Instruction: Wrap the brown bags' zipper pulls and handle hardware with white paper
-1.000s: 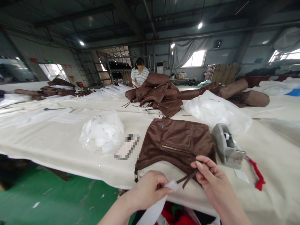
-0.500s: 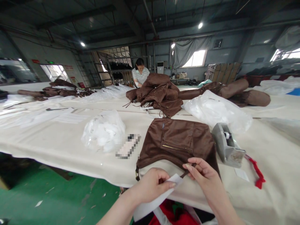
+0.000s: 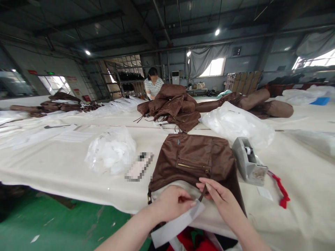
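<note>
A brown handbag (image 3: 196, 150) with a brass zip pocket lies flat on the cloth-covered table in front of me. My left hand (image 3: 172, 204) pinches a white strip (image 3: 175, 228) between thumb and fingers, and the strip's long end hangs down toward me. Between the thumb and fingers of my right hand (image 3: 218, 193) is a thin brown strap (image 3: 202, 192). The strap's lower end meets the upper end of the white strip, beside my left fingertips. Whether the strip is wrapped round the strap is hard to see.
Right of the handbag stands a grey tape dispenser (image 3: 250, 164), with a red cord (image 3: 281, 191) beside it. A blurred-out phone (image 3: 139, 167) and a clear plastic bag of white pieces (image 3: 111, 150) lie left. Behind are piled brown bags (image 3: 171, 104), another plastic bag (image 3: 238, 123) and a person (image 3: 153, 85).
The white strip has swung round and shows more of its flat side below my left hand. My right hand has shifted slightly left, and the strap stands steeper. The view has turned slightly right.
</note>
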`<action>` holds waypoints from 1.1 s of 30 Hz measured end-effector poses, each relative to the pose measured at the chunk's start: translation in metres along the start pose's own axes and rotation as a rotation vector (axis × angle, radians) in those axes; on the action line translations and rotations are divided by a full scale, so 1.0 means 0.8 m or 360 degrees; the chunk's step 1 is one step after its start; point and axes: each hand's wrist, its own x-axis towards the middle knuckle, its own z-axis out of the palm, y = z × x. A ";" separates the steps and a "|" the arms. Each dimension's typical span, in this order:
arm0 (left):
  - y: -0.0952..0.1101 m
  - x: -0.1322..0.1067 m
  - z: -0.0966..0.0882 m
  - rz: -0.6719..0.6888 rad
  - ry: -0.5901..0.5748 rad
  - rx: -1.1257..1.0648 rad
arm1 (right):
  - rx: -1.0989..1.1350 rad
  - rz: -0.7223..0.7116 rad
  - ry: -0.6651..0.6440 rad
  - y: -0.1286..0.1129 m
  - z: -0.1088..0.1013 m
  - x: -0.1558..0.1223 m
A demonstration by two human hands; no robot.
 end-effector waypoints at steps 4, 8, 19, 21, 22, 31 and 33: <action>-0.003 0.003 0.003 -0.0100 -0.0030 -0.0224 | -0.0032 -0.0041 0.0001 0.008 0.001 0.002; 0.002 0.010 0.004 -0.0170 0.0087 -0.0379 | -0.0138 -0.0062 -0.0016 0.015 0.000 0.002; -0.002 0.028 0.005 -0.0110 0.0148 -0.0151 | -0.0494 0.0114 -0.0006 0.019 -0.007 0.004; -0.004 0.031 0.005 -0.0114 0.0171 -0.0094 | -0.0679 0.0058 0.0055 0.023 -0.015 0.012; -0.004 0.033 0.005 -0.0113 0.0182 -0.0072 | -0.0770 0.0012 0.0057 0.024 -0.018 0.016; 0.002 0.055 0.003 -0.0154 0.0253 0.0088 | -0.0969 -0.0255 -0.0256 0.004 -0.007 0.026; 0.003 0.062 0.001 -0.0163 0.0263 0.0132 | -0.0964 -0.0159 -0.0148 0.003 -0.012 0.034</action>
